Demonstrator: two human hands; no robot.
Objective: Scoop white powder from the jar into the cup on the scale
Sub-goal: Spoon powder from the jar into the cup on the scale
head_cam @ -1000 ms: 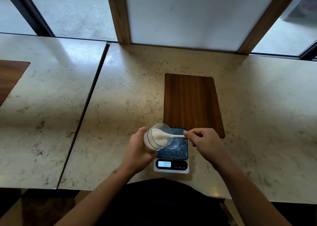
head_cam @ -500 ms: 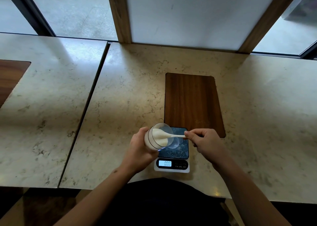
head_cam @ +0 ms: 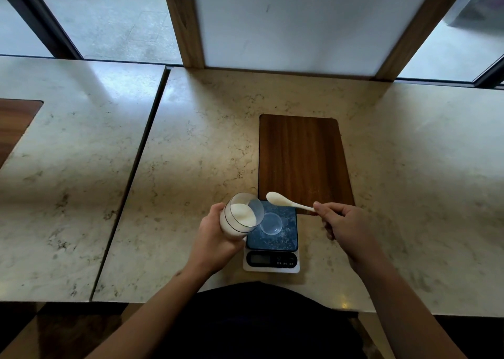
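My left hand (head_cam: 216, 237) grips a clear jar (head_cam: 241, 216) of white powder, tilted so its mouth faces right over the left edge of the scale (head_cam: 272, 238). A small clear cup (head_cam: 270, 223) stands on the scale's dark blue platform, just right of the jar's mouth. My right hand (head_cam: 342, 223) pinches the handle of a white spoon (head_cam: 286, 202). The spoon's bowl is out of the jar, hanging above the far edge of the scale. The scale's display looks dark.
A dark wooden board (head_cam: 301, 159) is set into the marble tabletop (head_cam: 207, 145) just behind the scale. A gap (head_cam: 131, 184) divides this table from another marble table on the left. A white panel and windows rise behind the table's far edge.
The spoon has come out of the jar and moved up and to the right, with my right hand drawing back. The jar stays tilted in my left hand. The scale display has gone dark.
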